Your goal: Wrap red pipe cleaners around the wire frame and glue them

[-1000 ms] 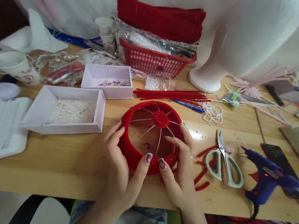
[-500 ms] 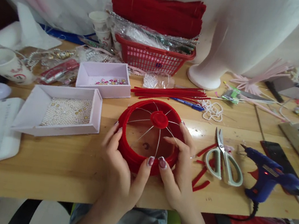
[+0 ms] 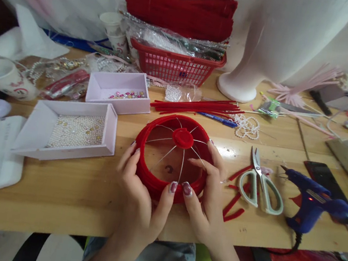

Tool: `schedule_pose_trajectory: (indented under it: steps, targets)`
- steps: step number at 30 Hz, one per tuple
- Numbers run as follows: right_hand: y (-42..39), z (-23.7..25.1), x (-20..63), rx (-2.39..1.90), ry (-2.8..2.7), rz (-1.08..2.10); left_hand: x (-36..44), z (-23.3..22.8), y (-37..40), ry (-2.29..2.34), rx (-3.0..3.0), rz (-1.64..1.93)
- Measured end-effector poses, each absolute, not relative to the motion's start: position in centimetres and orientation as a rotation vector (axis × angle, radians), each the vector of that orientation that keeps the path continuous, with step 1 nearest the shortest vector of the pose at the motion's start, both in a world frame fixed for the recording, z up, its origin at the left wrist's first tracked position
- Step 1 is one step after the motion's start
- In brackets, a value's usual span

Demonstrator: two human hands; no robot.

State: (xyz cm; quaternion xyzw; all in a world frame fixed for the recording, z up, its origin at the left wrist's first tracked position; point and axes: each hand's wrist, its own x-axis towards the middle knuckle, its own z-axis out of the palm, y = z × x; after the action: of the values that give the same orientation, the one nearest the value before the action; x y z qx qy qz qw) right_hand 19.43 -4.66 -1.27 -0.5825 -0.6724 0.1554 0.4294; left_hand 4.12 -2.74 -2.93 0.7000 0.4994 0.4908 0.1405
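A round red velvet-covered frame (image 3: 153,179) with thin wire spokes and a red centre disc rests on the wooden table (image 3: 53,191) near its front edge. My left hand (image 3: 137,199) grips its left and near rim, thumb pressed on the front edge. On the right side, my right hand (image 3: 206,196) holds the rim with its thumb beside the left thumb and its fingers curled over the top. A bundle of red pipe cleaners (image 3: 197,106) lies just behind the frame.
Two pale trays, one of pearls (image 3: 76,130) and one of pink gems (image 3: 119,92), sit left. Scissors (image 3: 262,187), red scraps (image 3: 231,204) and a blue glue gun (image 3: 313,203) lie right. Behind stand a red basket (image 3: 173,67) and a white mannequin base (image 3: 242,86).
Both hands keep the same grip on the red frame. The view has shifted slightly, so everything sits a little lower and further left than before.
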Motion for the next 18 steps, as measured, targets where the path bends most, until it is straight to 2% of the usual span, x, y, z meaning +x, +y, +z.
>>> schedule_pose_trajectory:
  steps: [18]
  targets:
    - [-4.56,-1.84,19.66,-1.405,-1.704,0.392,4.86,-2.95,-2.65,1.463,2.003,1.499]
